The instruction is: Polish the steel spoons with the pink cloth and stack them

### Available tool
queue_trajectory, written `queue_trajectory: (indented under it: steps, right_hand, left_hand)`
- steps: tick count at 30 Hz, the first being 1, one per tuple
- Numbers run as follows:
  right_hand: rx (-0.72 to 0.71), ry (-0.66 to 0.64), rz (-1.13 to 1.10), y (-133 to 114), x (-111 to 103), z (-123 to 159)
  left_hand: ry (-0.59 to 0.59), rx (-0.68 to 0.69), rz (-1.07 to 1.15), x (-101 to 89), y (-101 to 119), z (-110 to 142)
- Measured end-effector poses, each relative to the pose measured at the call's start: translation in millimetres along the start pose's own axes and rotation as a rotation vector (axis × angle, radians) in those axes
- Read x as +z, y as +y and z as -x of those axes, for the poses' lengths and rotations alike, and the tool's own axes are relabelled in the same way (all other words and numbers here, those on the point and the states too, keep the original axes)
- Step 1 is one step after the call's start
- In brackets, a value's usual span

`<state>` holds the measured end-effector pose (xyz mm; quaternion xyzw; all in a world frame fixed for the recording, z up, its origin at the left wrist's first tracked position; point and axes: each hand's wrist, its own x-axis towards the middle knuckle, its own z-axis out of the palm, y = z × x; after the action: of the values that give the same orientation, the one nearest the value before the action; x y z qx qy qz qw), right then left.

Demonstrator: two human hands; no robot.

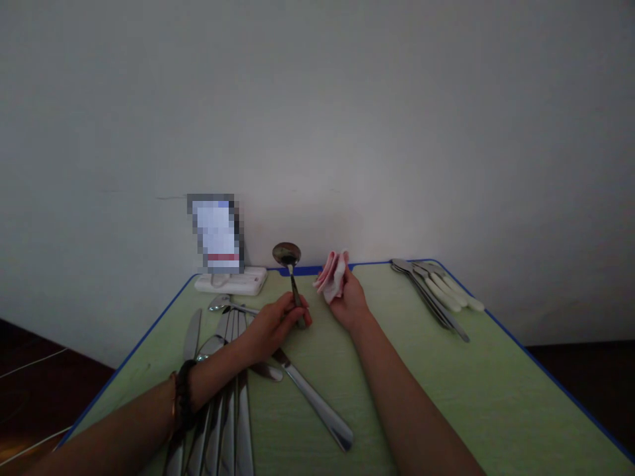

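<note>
My left hand (278, 327) is closed around the handle of a metal spoon (286, 254) with a round bowl, held bowl up above the table. To its right, my right hand (351, 301) grips a folded pink and white cloth (331, 276); cloth and spoon are apart. Beneath my left forearm lie several metal knives (225, 423), their far ends partly hidden. A single piece of cutlery with a broad metal handle (320, 406) slants towards me, its other end covered by my left hand. Another spoon (218, 303) rests just beyond my left wrist.
A phone with a blurred screen (215, 231) leans upright behind a white block (233, 281) at the back left. At the back right lie several pieces of cutlery, some all metal (436, 304), others with cream handles (446, 291). The green table (471, 396) meets a grey wall (317, 132).
</note>
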<state>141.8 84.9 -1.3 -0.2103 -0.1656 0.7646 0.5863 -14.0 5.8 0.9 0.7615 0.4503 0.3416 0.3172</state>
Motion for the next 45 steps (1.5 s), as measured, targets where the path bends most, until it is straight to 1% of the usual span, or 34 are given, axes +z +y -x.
queue_trajectory:
  steps: [2, 7, 11, 15, 17, 20, 24, 29, 34, 37, 40, 42, 45]
  right_hand:
    - [0.016, -0.017, -0.020, -2.0, 1.7, 2.8]
    - [0.031, -0.088, -0.106, -2.8, 4.0, 9.8]
    - [-0.008, -0.120, -0.030, 0.9, 1.9, 9.6]
    - [0.034, -0.144, 0.079, 1.7, 0.1, 10.1]
    - [0.047, -0.141, 0.075, 0.5, 0.0, 10.9]
    - [0.052, -0.129, 0.001, -1.1, -0.3, 10.3]
    - [0.084, -0.085, -0.049, 1.7, -2.1, 4.7]
    - [0.064, -0.024, 0.019, 10.3, -3.6, -0.9]
    - [0.008, 0.047, 0.128, 15.8, -3.0, -2.0]
    - [-0.009, 0.026, 0.149, 16.3, -3.3, -1.4]
    - [0.000, -0.048, 0.164, 14.4, -3.3, 0.0]
    - [0.014, -0.081, 0.146, 12.3, -2.8, 1.0]
    - [0.027, -0.078, 0.079, 8.8, -1.5, 3.3]
  left_hand:
    - [0.013, 0.012, -0.011, -0.6, 1.9, -0.1]
    - [-0.001, -0.004, 0.008, -0.4, 3.6, 0.0]
    - [0.003, -0.028, 0.046, 0.6, 2.9, -0.5]
    - [-0.001, -0.067, 0.058, 1.7, 1.5, 0.0]
    - [-0.002, -0.092, 0.066, 2.0, 0.9, 0.7]
    - [-0.013, -0.109, 0.080, 2.3, 0.9, 1.4]
    - [-0.012, -0.130, 0.081, 2.7, 0.6, 0.6]
    - [0.017, -0.129, 0.122, 2.4, -0.1, 0.1]
    - [0.012, -0.108, 0.080, 1.2, 2.3, 1.3]
    - [0.002, -0.132, 0.078, 1.4, 1.8, 1.5]
    - [0.008, -0.147, 0.078, 2.0, -0.1, 0.9]
    - [0.026, -0.160, 0.074, 2.4, -1.5, 0.1]
    - [0.069, -0.210, 0.076, 2.6, -2.9, -1.2]
